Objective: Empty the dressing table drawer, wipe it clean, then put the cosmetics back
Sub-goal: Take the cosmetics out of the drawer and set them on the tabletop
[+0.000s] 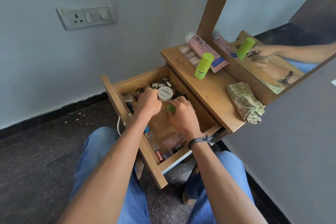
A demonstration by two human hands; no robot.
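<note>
Drawer: The drawer [113, 91] is pulled out toward me, under the worktop [209, 89]. It has lots of make-up in it.
My left hand: My left hand [149, 103] is in the far part of the drawer. Its fingers are curled and it touches the side of the white tub [165, 93]. I cannot tell if it holds anything.
My right hand: My right hand [182, 114] is just right of my left hand, also in the drawer. Its fingers bend down onto some dark things. I cannot tell if it has hold of one. A black band [198, 141] is on that wrist.
Green thing: A small green thing [171, 108] lies on the drawer floor, just beside my right thumb.
Little bottles: Little bottles [161, 84] lie in the far end of the drawer, past the white tub.
Near end: More bottles [160, 154] and a clear box [174, 141] lie at the near end, under my right arm.
On the worktop: A green bottle [203, 65] stands at the far end. A pink tube [203, 49] lies behind it. A folded cloth [245, 102] lies at the right end.
Mirror: The mirror [272, 14] stands behind the worktop.
</note>
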